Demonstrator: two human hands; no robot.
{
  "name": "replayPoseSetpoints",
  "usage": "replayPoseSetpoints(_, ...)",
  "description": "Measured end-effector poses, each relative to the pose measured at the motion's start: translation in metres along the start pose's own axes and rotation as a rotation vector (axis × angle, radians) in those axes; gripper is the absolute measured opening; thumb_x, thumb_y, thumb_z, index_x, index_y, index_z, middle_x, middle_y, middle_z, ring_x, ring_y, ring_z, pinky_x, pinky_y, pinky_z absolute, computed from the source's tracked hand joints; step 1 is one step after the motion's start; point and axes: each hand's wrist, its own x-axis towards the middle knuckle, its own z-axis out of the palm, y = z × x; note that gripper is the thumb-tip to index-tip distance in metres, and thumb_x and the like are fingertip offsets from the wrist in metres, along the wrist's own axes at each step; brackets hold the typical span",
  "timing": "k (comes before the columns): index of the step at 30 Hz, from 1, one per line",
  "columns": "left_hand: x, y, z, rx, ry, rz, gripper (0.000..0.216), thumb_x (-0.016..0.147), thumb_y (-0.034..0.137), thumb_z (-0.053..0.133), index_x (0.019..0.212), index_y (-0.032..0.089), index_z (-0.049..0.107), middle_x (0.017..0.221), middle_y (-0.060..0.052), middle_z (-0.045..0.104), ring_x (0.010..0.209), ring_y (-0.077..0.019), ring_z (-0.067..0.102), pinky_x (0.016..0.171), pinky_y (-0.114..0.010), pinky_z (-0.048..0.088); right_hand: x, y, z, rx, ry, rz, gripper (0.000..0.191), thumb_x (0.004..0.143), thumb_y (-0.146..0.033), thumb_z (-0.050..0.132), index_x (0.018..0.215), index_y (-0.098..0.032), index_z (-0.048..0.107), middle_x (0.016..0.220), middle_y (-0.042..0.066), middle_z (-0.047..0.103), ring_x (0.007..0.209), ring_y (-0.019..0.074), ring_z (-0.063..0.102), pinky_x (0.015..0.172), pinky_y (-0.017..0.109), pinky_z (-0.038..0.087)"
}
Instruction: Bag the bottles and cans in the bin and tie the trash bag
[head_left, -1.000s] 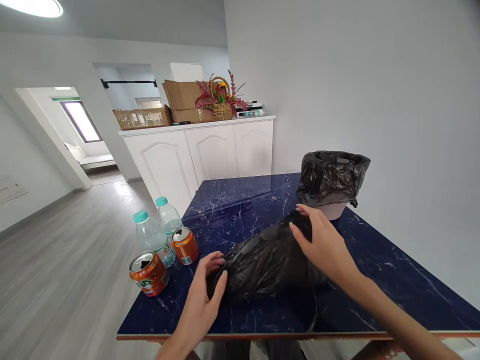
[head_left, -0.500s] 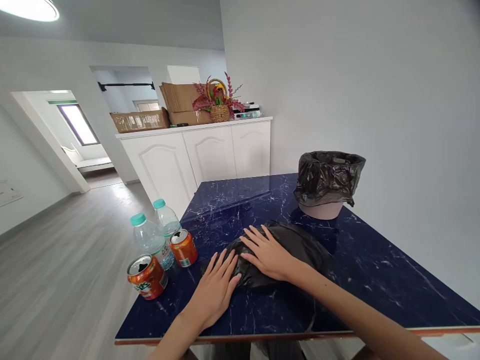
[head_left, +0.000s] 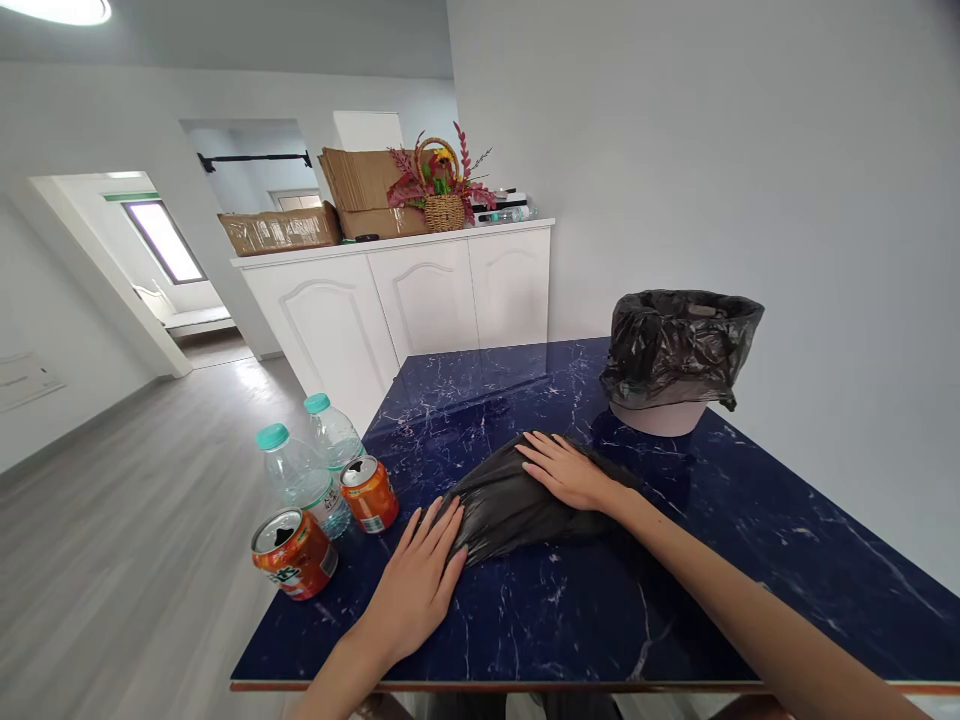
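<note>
A black plastic bag (head_left: 499, 505) lies flattened on the dark blue marbled table (head_left: 555, 620), stretched between my two hands. My left hand (head_left: 420, 575) rests flat over the bag's left end, fingers extended. On its right part lies my right hand (head_left: 566, 472), palm down with the fingers stretched out. Left of my left hand stand two opened orange drink cans, a front can (head_left: 295, 555) and a rear can (head_left: 369, 495). Just behind them are two clear bottles with teal caps, a nearer bottle (head_left: 304, 480) and a farther bottle (head_left: 334, 435).
At the table's back right stands a pale bin (head_left: 660, 418) lined with a black bag (head_left: 679, 345). Beyond the table, a white cabinet (head_left: 420, 295) carries cardboard boxes (head_left: 281, 230) and a wicker flower basket (head_left: 444, 212). A wall runs along the right side.
My right hand has slid right and slightly away from me over the black bag, and my hands are farther apart. The bag between them looks smoother and more stretched.
</note>
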Motion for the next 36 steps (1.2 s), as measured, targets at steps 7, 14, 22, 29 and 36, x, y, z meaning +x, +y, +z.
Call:
replayPoseSetpoints(7,-0.013,0.008,0.002,0.072,0.043,-0.018,0.072,0.112,0.044,0.045,0.174,0.026,0.011,0.172,-0.009,0.040,0.160,-0.0296,0.035,0.129,-0.057,0.034,-0.018,-0.084,-0.006,-0.010,0.094,0.001,0.073,0.113,-0.057,0.015,0.168,-0.013,0.034,0.176,0.015,0.027,0.166,0.0322,0.014,0.134,0.059,0.011)
replayPoseSetpoints(14,-0.045,0.043,0.001,0.209,0.126,0.063,0.075,0.109,0.036,0.046,0.174,0.019,0.011,0.170,-0.012,0.043,0.159,-0.0339,0.038,0.130,-0.061,0.028,-0.062,-0.165,0.016,0.179,-0.034,-0.336,0.069,0.114,-0.056,0.022,0.173,-0.018,0.019,0.179,0.008,0.013,0.167,0.0255,0.008,0.137,0.051,0.013)
replayPoseSetpoints(22,-0.054,0.046,-0.022,0.207,0.080,0.049,0.084,0.108,0.047,0.053,0.174,0.019,0.009,0.169,-0.010,0.045,0.155,-0.0333,0.044,0.127,-0.054,0.037,-0.042,-0.086,0.013,0.027,-0.016,-0.112,0.070,0.112,-0.064,0.021,0.169,-0.025,0.034,0.177,0.002,0.026,0.165,0.0229,0.017,0.136,0.050,0.013)
replayPoseSetpoints(29,-0.058,0.051,-0.036,0.135,0.058,0.069,0.085,0.108,0.047,0.054,0.174,0.021,0.008,0.170,-0.009,0.043,0.157,-0.0322,0.042,0.127,-0.051,0.040,-0.041,-0.006,0.000,-0.018,0.047,0.126,0.079,0.110,-0.067,0.014,0.169,-0.018,0.032,0.177,0.015,0.023,0.165,0.0305,0.018,0.132,0.058,0.019)
replayPoseSetpoints(36,-0.092,0.034,-0.052,0.148,0.089,0.279,0.066,0.109,0.027,0.055,0.170,0.026,0.030,0.149,-0.004,0.068,0.150,-0.0273,0.052,0.128,-0.050,0.040,-0.082,-0.044,-0.016,0.024,0.056,0.037,0.071,0.113,-0.060,0.025,0.172,-0.020,0.026,0.180,0.009,0.016,0.167,0.0258,0.007,0.135,0.053,0.012)
